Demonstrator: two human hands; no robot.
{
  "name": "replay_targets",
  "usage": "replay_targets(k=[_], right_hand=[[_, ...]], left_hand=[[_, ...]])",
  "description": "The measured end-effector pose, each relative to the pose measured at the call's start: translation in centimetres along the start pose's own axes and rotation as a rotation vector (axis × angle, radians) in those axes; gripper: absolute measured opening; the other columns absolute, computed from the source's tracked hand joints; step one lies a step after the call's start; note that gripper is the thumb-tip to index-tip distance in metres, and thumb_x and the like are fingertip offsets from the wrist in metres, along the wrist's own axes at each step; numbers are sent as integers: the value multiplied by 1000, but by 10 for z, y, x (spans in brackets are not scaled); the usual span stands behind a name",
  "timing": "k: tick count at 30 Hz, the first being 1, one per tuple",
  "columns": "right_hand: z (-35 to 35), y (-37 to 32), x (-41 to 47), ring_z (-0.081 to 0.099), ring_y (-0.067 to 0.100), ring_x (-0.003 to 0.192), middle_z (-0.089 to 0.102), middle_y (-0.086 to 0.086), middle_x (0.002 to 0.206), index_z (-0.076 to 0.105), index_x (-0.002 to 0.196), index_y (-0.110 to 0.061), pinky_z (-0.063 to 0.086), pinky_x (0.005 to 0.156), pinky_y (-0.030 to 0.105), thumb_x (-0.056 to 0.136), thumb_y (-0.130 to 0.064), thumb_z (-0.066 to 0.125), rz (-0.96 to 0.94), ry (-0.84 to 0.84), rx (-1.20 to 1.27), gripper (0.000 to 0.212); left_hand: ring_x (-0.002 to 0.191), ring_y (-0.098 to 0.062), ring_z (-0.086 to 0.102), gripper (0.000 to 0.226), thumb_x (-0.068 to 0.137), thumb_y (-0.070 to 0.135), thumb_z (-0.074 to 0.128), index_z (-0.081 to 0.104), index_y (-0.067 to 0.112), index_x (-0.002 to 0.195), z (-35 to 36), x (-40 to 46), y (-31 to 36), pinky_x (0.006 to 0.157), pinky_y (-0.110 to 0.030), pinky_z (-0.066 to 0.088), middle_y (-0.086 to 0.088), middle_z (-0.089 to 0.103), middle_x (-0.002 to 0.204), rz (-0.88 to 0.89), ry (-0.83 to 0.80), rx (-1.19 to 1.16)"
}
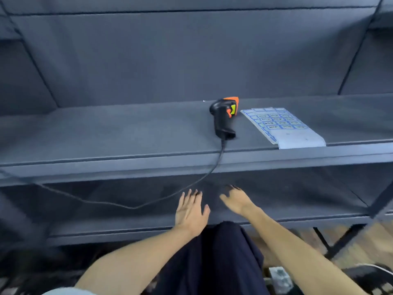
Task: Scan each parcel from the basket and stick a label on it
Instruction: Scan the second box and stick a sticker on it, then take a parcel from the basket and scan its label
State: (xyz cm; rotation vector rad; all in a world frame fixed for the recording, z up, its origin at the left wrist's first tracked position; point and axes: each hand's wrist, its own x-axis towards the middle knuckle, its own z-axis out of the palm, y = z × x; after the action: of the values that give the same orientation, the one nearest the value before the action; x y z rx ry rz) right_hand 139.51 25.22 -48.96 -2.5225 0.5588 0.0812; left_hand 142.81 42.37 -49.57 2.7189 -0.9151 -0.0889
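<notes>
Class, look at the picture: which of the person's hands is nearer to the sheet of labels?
Right. The right hand is below the label sheet, slightly to its left; the left hand is further left, below the scanner.

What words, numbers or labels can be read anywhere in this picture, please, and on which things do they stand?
Nothing can be read for certain.
Label sheet on the shelf: dark print inside the blue-bordered stickers, too small and blurred to read.
Barcode scanner: a yellow patch and orange trim near its head, no lettering legible.
Left hand and right hand: both empty, nothing written.
</notes>
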Motion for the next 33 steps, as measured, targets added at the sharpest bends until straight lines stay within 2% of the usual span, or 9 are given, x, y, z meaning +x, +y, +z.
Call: replay_targets(k=[4, 8, 11, 15, 21, 26, 28, 30, 33], right_hand=[[41, -69, 13, 49, 27, 122, 55, 11, 133, 51, 131, -10, 37, 101, 30, 98, -31, 41, -137, -113, -89, 41], [85, -129, 11, 48, 27, 122, 53, 10, 134, 48, 133, -12, 37, 99, 30, 98, -32, 40, -216, -228, -94, 42], [117, -172, 4, 45, 25, 127, 47, 6, 141, 42, 139, -20, 38, 103, 31, 96, -34, 41, -294, -293, -69, 45], [164, -222, -8, 32, 23, 139, 36, 8, 151, 35, 146, -11, 22, 115, 28, 99, -32, 41, -456, -370, -139, 52], [233, -271, -32, 37, 23, 135, 41, 9, 147, 38, 144, -9, 27, 110, 27, 97, -31, 42, -584, -466, -234, 52], [291, -293, -58, 43, 26, 130, 49, 10, 139, 45, 138, -8, 31, 109, 30, 95, -30, 44, -627, -590, -305, 48], [310, -297, -69, 46, 27, 126, 51, 12, 136, 49, 134, -9, 35, 105, 31, 94, -30, 45, -643, -638, -336, 45], [326, -299, -80, 45, 28, 127, 49, 12, 138, 45, 137, -8, 36, 105, 34, 95, -31, 46, -660, -685, -377, 48], [346, -299, -96, 44, 26, 126, 48, 9, 139, 43, 138, -10, 37, 105, 37, 94, -34, 44, -708, -702, -400, 50]], left_hand=[[146, -14, 13, 89, 77, 52, -10, 23, 12, 150, -7, -31, -64, 117, -28, -11, -3, 24, 157, -197, 33, 11], [148, -16, 2, 59, 102, 40, 20, 13, 11, 153, -9, -71, -124, 120, -33, -7, -3, 11, 161, -411, 34, -1], [149, -16, 1, 58, 102, 39, 22, 12, 13, 153, -6, -107, -162, 120, -33, -6, -2, 10, 161, -554, 72, -25], [149, -17, 2, 58, 102, 39, 23, 15, 13, 153, 4, -154, -206, 120, -32, -6, -1, 12, 161, -720, 97, -28], [149, -18, 4, 57, 102, 38, 22, 17, 14, 153, 26, -217, -253, 119, -32, -5, -2, 14, 160, -893, 49, -86], [131, -20, 43, 55, 94, 37, 26, 56, 10, 132, 38, -270, -284, 112, -30, 18, -5, 54, 137, -1016, 89, -80], [143, -22, 26, 63, 96, 43, 17, 35, 10, 146, 46, -293, -299, 118, -33, 5, -6, 35, 152, -1087, 92, -140], [145, -25, 21, 80, 85, 51, 1, 30, 11, 148, 48, -316, -312, 119, -37, 4, -7, 30, 154, -1150, 98, -188], [146, -25, 16, 61, 98, 43, 15, 26, 10, 149, 51, -351, -327, 119, -39, 3, -7, 25, 156, -1231, 105, -180]])
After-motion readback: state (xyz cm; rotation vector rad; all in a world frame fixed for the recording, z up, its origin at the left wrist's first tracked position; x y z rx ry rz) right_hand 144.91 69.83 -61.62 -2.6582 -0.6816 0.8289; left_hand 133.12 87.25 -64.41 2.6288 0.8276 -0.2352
